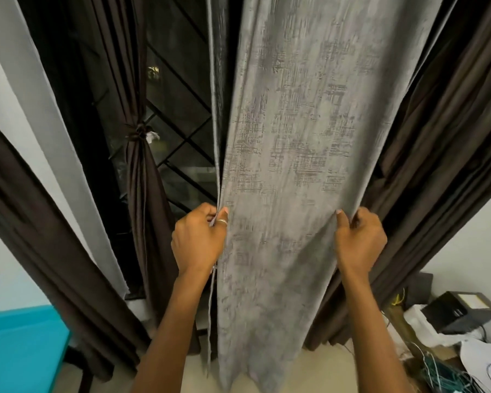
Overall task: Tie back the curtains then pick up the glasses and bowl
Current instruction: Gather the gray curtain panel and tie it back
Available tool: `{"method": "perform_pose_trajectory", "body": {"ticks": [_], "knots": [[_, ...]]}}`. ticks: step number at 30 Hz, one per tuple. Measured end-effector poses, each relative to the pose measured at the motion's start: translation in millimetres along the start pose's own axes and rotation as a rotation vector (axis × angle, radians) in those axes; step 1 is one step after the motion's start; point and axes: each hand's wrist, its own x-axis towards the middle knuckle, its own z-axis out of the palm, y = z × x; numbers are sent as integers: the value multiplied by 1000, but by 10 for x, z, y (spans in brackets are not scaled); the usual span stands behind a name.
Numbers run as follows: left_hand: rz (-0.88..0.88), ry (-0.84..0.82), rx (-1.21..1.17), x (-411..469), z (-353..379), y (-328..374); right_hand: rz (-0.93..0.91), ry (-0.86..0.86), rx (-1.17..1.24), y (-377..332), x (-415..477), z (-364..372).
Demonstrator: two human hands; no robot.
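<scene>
left hand (pixel 199 239) | right hand (pixel 359 241) | grey curtain (pixel 289 137) stretched between, seemingly taut

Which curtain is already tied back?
The slim dark brown curtain, cinched by a knotted tie, left of the grey curtain, which hangs loose, edges gripped by left hand and right hand.
</scene>
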Motion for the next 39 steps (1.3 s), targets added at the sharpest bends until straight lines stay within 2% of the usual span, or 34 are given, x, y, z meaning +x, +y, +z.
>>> {"method": "perform_pose_trajectory", "body": {"ticks": [3,7,10,15,22,24,27,32,34,37,39], "knots": [[34,3,-30,-140,64,66,-138,41,39,-118,-499,147],[96,-25,-76,-251,141,109,-227,-135,177,-402,-967,428],[105,-47,-102,-278,166,144,-248,-249,237,-669,-1131,495],[134,-39,-123,-239,106,99,-246,-301,292,-761,-1216,541],[136,-238,-231,-280,77,227,-213,-334,367,-702,-1176,520],[123,-228,-140,-271,101,309,-188,-357,402,-667,-1191,530],[101,-129,54,-239,165,405,-163,-400,417,-650,-1212,528],[46,-91,55,-211,218,392,-164,-552,474,-579,-1041,407],[37,-58,48,-193,190,356,-94,-485,416,-473,-919,381],[54,-55,22,-164,192,292,68,-249,306,-212,-644,330],[57,-57,10,-151,201,263,147,-185,260,-76,-400,274]]}}
